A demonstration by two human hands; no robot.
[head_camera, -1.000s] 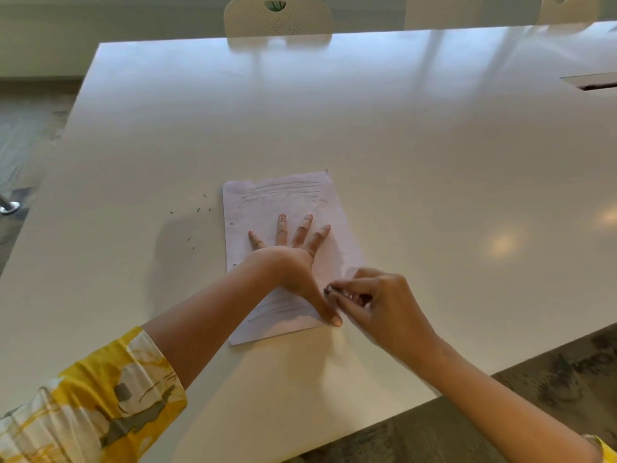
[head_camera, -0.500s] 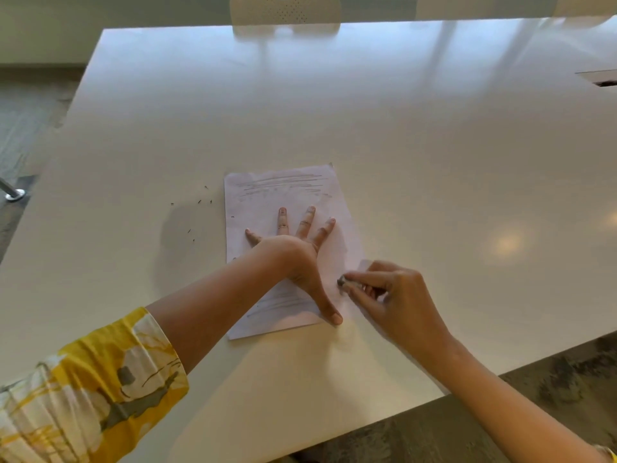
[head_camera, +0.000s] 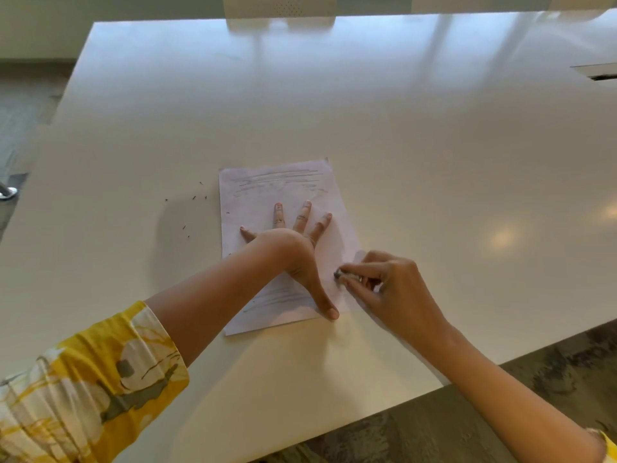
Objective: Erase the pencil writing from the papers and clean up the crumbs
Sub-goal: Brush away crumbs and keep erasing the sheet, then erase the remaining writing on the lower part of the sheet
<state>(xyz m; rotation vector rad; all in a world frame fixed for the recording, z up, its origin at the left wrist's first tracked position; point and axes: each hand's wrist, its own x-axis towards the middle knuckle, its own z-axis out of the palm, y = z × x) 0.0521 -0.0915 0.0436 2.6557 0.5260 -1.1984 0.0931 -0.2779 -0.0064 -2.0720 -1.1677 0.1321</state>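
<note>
1 white table (head_camera: 400, 135), glossy, seen from its near edge. 1 sheet of paper (head_camera: 267, 195), lying flat toward the near edge of the table, roughly midway between its left and right sides, long side running away from the viewer; grey pencil lines (head_camera: 277, 180) across its far end, more faint lines at its near end, the middle band pale. Left hand (head_camera: 293, 248): palm down on the sheet, fingers spread wide and flat, thumb stretched back to the sheet's near right corner, gripping nothing; yellow and white patterned sleeve (head_camera: 93, 389) on the forearm. Right hand (head_camera: 390, 289): at the sheet's right edge, fingers curled shut, thumb and forefinger pinching 1 small dark eraser (head_camera: 337, 275), its tip touching the paper just beside the left thumb. Several dark crumbs (head_camera: 195, 197), scattered on the bare table just left of the sheet, toward its far half. 1 pale chair back (head_camera: 280, 8) beyond the table's far edge.
</note>
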